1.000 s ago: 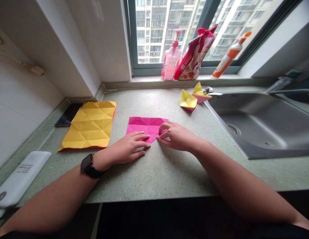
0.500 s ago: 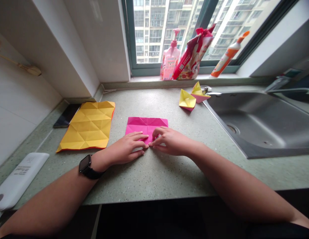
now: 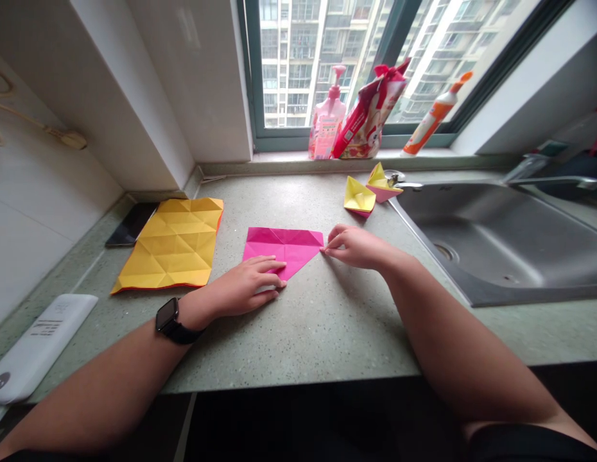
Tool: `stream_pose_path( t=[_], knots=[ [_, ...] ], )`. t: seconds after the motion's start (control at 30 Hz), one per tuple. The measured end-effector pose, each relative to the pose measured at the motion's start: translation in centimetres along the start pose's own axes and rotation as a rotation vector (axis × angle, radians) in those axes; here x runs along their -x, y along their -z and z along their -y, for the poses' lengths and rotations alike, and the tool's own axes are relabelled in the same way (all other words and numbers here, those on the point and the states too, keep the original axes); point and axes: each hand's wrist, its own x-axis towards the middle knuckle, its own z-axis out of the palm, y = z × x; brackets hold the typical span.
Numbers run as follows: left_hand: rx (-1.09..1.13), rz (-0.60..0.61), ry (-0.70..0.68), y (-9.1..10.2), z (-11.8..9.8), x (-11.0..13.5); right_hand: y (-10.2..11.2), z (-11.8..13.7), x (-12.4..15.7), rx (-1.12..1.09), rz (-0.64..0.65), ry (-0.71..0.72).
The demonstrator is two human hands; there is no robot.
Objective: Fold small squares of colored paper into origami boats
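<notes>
A sheet of pink origami paper [image 3: 285, 241] lies on the counter, creased, with its lower right corner folded in along a slanting edge. My left hand [image 3: 253, 282] rests on its lower left part, fingers stretched out and a fingertip at the bottom end of the slanted fold. At the other end of that fold is my right hand [image 3: 352, 246], its fingers curled and tips pinched together at the paper's right edge. Part of the paper is hidden under the left hand.
Left on the counter [image 3: 221, 359] lie creased yellow paper [image 3: 176, 244], a dark phone [image 3: 131, 224] and a white power bank [image 3: 41, 346]. Two folded paper boats [image 3: 359, 196] stand near the steel sink [image 3: 510, 237]. A pump bottle [image 3: 326, 131], a bag [image 3: 370, 122] and an orange-white bottle [image 3: 431, 122] line the windowsill.
My right hand has slid right and away from me, from the bottom middle of the pink paper to its right edge. The slanted fold now shows. My left hand has stayed in place.
</notes>
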Motion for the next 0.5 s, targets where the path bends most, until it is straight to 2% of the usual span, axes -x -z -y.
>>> stream_pose_path(
  t=[0.1,0.2,0.33,0.4,0.5],
  knots=[
    [-0.021,-0.016,-0.018,0.1,0.0,0.0,-0.4,0.2,-0.1,0.039,-0.052,-0.034],
    [-0.047,-0.025,-0.022,0.1,0.0,0.0,-1.3,1.1,-0.2,0.115,-0.185,-0.03],
    [-0.055,-0.048,-0.038,-0.1,0.2,0.1,-2.6,2.9,-0.2,0.15,-0.378,0.082],
    [-0.055,-0.059,-0.046,-0.2,0.3,0.1,-3.2,3.8,0.0,0.097,-0.379,0.169],
    [-0.075,-0.065,-0.052,-0.5,0.5,0.1,-4.0,4.8,0.0,0.005,-0.251,0.293]
  ],
)
